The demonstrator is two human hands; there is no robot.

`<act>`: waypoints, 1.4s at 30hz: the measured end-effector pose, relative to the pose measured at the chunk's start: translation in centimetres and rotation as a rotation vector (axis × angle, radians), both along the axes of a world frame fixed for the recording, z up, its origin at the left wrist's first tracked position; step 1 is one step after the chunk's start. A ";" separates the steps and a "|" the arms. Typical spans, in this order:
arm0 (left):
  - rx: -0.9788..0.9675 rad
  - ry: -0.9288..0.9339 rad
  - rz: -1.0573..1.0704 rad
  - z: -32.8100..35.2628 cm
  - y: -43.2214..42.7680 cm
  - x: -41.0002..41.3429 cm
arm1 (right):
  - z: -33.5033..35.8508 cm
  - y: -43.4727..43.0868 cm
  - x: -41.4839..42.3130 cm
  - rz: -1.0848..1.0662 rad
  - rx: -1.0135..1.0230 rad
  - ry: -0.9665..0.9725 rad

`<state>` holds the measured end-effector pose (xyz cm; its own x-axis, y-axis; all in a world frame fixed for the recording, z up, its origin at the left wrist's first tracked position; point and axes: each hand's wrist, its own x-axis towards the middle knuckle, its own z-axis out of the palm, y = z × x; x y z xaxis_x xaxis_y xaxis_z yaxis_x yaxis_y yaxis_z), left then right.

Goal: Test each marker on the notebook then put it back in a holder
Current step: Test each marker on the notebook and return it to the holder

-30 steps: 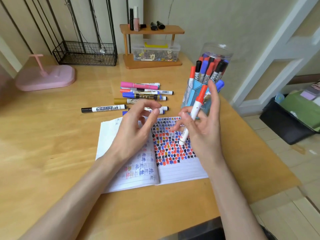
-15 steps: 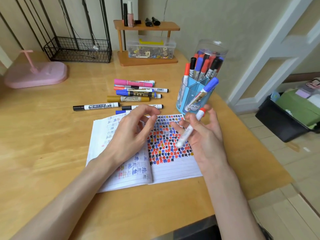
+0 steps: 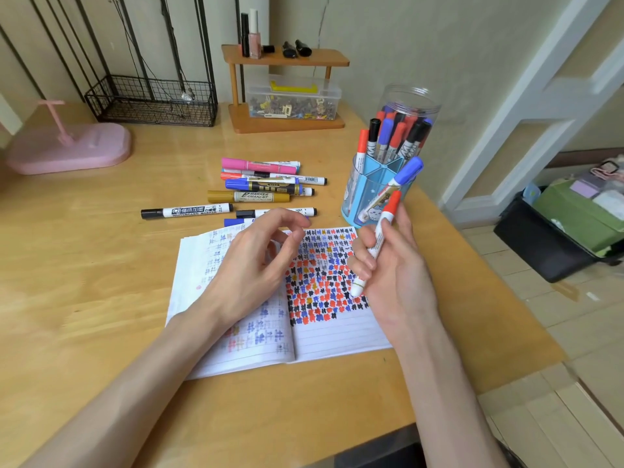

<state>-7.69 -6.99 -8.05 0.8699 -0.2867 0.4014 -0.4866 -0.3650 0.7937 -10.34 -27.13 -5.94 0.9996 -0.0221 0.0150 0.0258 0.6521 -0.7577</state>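
An open notebook (image 3: 341, 336) lies on the wooden desk, its right page covered with red, blue and black marks. My right hand (image 3: 395, 275) holds a white marker with a red cap (image 3: 383, 228) tilted over that page, cap on and pointing up toward the blue holder (image 3: 368, 194). The blue holder has several markers standing in it, one blue-capped marker (image 3: 403, 175) leaning out. A clear jar (image 3: 412, 106) with more markers stands behind it. My left hand (image 3: 256, 265) hovers over the notebook's left page, fingers loosely curled and holding nothing.
Several loose markers (image 3: 266, 187) lie on the desk behind the notebook, among them a black whiteboard marker (image 3: 187, 211). A pink stand (image 3: 71, 146), a wire basket (image 3: 152, 103) and a small wooden shelf (image 3: 287, 59) stand at the back. The desk's right edge is close to the holder.
My right hand turned the red-capped marker more upright and raised its cap end toward the blue holder. My left hand stayed over the notebook, its fingers a little more spread.
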 end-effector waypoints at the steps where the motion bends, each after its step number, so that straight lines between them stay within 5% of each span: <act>1: 0.002 0.000 -0.001 0.0 0.0 0.0 | 0.1 0.0 0.0 0.006 0.015 0.027; 12: 0.021 0.006 -0.008 0.0 0.0 -0.1 | 0.8 -0.5 -0.4 0.111 0.097 0.214; 42: 0.040 -0.007 -0.020 -0.1 -0.1 -0.2 | 1.4 -0.5 -1.4 0.188 0.117 0.199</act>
<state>-7.87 -7.14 -8.14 0.8609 -0.3197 0.3959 -0.4999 -0.3862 0.7752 -11.74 -27.63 -4.50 0.9694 0.1737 -0.1736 -0.2453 0.7143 -0.6554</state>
